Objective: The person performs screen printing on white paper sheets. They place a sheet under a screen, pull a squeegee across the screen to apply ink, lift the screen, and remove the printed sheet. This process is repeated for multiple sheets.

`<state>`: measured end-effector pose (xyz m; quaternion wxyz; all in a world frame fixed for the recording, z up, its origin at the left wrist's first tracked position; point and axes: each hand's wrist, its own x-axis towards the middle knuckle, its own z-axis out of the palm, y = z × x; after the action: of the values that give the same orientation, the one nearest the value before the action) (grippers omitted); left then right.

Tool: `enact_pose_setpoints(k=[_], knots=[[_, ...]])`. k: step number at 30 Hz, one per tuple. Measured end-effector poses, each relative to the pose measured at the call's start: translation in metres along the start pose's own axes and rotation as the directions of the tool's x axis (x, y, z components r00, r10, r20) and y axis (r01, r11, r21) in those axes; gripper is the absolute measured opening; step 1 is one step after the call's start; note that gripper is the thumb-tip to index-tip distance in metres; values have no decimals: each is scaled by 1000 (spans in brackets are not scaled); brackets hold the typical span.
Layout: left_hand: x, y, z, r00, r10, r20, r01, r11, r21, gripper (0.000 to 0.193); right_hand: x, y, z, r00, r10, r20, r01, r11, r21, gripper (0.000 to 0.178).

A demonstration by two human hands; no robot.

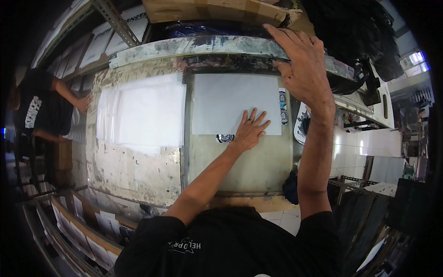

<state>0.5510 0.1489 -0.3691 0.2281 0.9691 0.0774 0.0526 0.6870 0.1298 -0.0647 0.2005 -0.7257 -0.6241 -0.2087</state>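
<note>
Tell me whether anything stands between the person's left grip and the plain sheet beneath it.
Nothing visible does: the left grip lies palm-down on the lower right part of the plain sheet. A patterned piece shows just past the sheet's lower edge, not between them.

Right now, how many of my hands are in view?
2: your left hand lies on the pale sheet; your right hand shows over the paint-stained rail.
</note>
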Motion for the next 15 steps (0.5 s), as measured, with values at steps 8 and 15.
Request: enact_pose_setpoints(k=[8,15], knots=[[-22,-5,-44,973,-32,-229,-18,977,-213,56,-2,-6,-1,1000,-3,12,3,1000,25,66],[-126,-73,-162,287,-671,-684,-503,503,-703,106,-65,-51,-1,986,99,132,-98,995,-11,69]])
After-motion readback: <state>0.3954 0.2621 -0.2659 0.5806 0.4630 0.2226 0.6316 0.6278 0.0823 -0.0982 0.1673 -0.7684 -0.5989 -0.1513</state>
